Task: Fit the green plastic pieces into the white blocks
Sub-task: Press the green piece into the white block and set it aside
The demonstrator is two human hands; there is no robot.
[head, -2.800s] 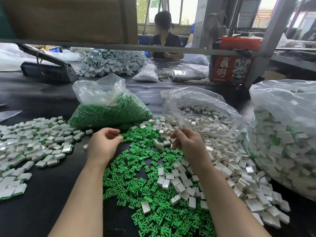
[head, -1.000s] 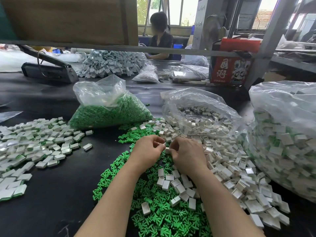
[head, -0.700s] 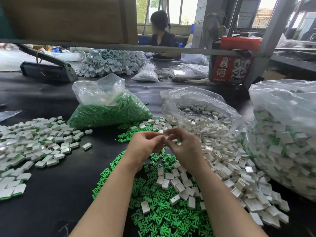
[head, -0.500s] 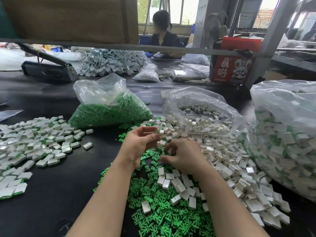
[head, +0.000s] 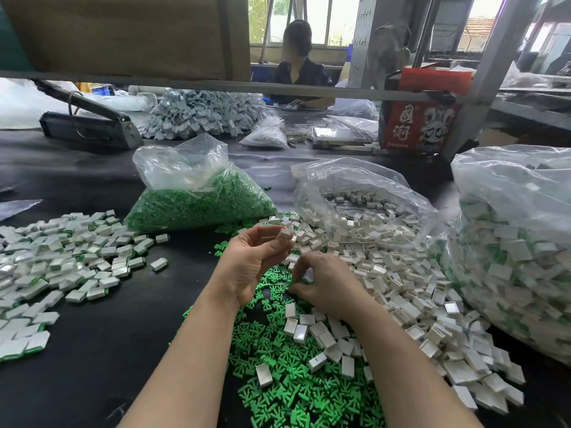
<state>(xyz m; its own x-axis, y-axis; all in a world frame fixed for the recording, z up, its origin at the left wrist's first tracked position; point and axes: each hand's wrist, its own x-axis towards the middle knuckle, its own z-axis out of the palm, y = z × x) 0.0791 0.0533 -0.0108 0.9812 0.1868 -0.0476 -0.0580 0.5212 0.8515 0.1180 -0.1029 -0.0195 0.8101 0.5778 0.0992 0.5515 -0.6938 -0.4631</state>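
Observation:
My left hand (head: 250, 264) is raised above the table and pinches a small white block (head: 285, 234) between thumb and fingertips. My right hand (head: 324, 287) is lower, its fingertips curled down onto a green plastic piece (head: 295, 282) at the top of the loose green pile (head: 287, 375). Loose white blocks (head: 386, 285) spread out to the right of both hands.
A bag of green pieces (head: 197, 196) and an open bag of white blocks (head: 364, 199) lie behind the hands. A large full bag (head: 519, 251) stands at the right. Fitted blocks (head: 61, 257) cover the left. A person (head: 298, 66) sits across the table.
The hands were together at the piles a second ago. They have since parted: my left hand has lifted with a white block, and my right hand has dropped to the green pieces.

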